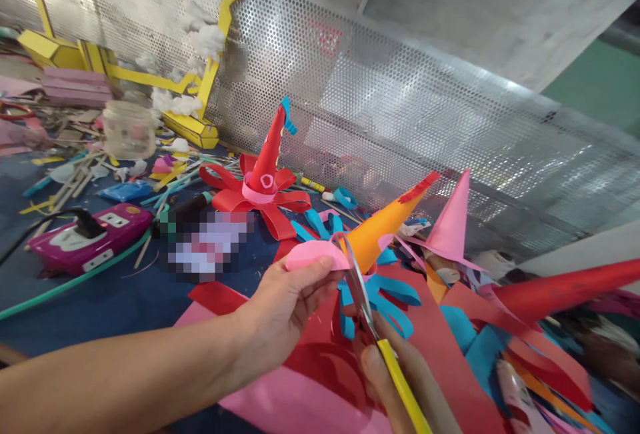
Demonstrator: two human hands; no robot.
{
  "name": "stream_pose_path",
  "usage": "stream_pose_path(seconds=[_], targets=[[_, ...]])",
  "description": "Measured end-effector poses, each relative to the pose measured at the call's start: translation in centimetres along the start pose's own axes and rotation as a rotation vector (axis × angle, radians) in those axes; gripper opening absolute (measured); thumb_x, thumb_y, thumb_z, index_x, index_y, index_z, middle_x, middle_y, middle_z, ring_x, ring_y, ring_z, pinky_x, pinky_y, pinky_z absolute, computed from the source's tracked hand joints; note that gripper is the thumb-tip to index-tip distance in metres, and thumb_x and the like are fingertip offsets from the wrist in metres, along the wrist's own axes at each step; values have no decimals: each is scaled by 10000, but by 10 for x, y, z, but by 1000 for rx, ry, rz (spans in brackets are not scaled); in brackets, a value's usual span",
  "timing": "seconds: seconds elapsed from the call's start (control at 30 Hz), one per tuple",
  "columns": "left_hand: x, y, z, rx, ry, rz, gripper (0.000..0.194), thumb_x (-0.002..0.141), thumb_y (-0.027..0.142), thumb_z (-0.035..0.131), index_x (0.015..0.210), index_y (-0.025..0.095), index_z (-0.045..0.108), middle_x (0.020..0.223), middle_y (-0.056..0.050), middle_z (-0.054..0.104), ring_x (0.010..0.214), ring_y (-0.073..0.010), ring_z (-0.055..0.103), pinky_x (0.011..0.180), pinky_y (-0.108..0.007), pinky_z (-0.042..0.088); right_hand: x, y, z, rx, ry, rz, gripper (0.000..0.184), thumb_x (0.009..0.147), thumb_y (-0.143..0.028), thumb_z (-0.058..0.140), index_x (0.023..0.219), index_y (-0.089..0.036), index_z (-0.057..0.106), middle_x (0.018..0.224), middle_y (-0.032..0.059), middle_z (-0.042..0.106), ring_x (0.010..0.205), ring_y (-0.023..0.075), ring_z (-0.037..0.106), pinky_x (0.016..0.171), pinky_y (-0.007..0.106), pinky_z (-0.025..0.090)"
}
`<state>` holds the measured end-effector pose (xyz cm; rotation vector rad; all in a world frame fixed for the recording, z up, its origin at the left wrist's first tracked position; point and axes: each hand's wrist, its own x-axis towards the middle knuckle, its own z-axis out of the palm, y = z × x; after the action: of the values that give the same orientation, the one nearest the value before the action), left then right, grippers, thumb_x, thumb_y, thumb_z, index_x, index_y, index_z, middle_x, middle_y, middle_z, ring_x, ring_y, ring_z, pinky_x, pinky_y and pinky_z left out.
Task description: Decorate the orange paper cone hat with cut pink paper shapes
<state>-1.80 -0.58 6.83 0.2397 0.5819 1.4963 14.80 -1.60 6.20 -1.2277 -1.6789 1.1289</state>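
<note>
Pinched in my left hand (pixel 295 294) is a piece of pink paper (pixel 315 255) with a rounded edge. My right hand (pixel 395 367) grips a pair of scissors (pixel 365 301) with yellow on the handle. The scissor blades point up and meet the right end of the pink paper, where a thin strip curls above them. Just behind the blades stands an orange paper cone (pixel 385 227) with a red tip and blue paper loops (pixel 395 297) at its base. Red paper sheets (pixel 440 354) and a pink sheet (pixel 295 401) lie under my hands.
A red paper cone (pixel 270 151) with red loops stands farther back. At the right are a pink cone (pixel 453 221) and a long red cone (pixel 565 294). A purple power strip (pixel 95 237), a plastic jar (pixel 129 131) and paper scraps lie left. A perforated metal panel (pixel 380 101) borders the back.
</note>
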Motion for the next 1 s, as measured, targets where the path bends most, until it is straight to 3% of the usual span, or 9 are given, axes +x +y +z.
stream_pose_path(seconds=[0.23,0.43,0.57,0.67,0.83,1.0], targets=[[-1,-1,1,-1,7,-6,163,724,160,726,878,119,693,860,-60,740,810,-144,698,779,-185,559,0,0,-8,1,1,50,514,693,-583,662,1010,-179,678,706,55,573,551,145,498,488,239,413],[-2,0,1,-33,-8,-1,122,698,154,747,800,120,690,803,-52,735,782,-142,700,752,-179,563,2,0,-8,23,-69,88,552,702,-604,641,1023,-154,644,572,-21,423,433,82,323,406,213,305],[-2,0,1,-19,-3,-11,124,700,163,747,803,119,693,790,-42,735,771,-138,700,736,-171,565,5,-4,-10,22,-110,107,487,703,-615,621,866,-157,654,520,-46,330,418,82,269,371,212,258],[-2,0,0,-18,-2,-12,129,693,170,754,795,123,692,796,-38,736,779,-140,700,746,-173,565,7,-7,-13,12,-130,114,442,700,-604,624,763,-167,642,504,-51,309,414,82,270,367,211,255],[-2,0,0,-11,15,-14,162,664,179,778,788,130,687,812,-45,735,783,-142,699,775,-186,561,7,-9,-16,-52,-151,96,391,735,-550,604,901,-201,659,489,-46,348,405,103,320,377,226,264],[-2,1,1,-5,15,-17,142,676,175,769,784,135,687,800,-37,734,772,-136,699,759,-177,562,6,-9,-16,-126,-147,62,283,755,-473,608,834,-207,666,481,-44,362,400,103,333,378,233,262]])
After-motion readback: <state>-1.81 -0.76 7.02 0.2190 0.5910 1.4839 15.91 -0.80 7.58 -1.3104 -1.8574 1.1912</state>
